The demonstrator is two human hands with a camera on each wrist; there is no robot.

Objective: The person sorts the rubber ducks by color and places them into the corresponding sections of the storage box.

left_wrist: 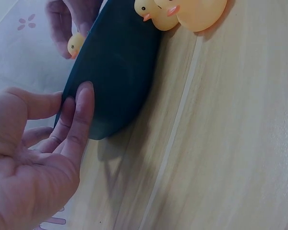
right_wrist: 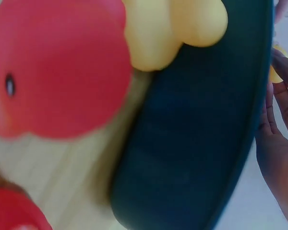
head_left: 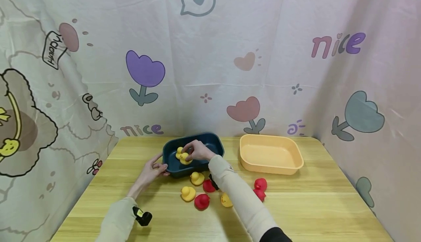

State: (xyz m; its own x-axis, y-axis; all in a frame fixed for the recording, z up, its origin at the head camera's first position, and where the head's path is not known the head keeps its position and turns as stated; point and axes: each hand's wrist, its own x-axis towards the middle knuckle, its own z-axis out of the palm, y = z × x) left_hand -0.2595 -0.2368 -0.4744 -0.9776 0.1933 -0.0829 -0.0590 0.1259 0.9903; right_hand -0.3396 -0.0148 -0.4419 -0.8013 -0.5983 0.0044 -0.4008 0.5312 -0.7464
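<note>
left hand rests against the near-left corner of the dark tub; from the left wrist its fingers lie nearly straight along the tub's outer wall, a steadying touch, not a closed grip. just right of it, the right hand reaches over the rim into the tub, fingers curled round a yellow duck low inside; a second yellow duck sits beside it. on the tabletop in front of the tub lie more ducks: yellow, yellow, red, with others partly hidden by the right sleeve and two red ones past it. the orange tub, further right, holds nothing.

risks, as i judge them: the left hand only braces, so a push from the right could slide the dark tub; the sleeve hangs over the loose ducks and could sweep them when it draws back.
</note>
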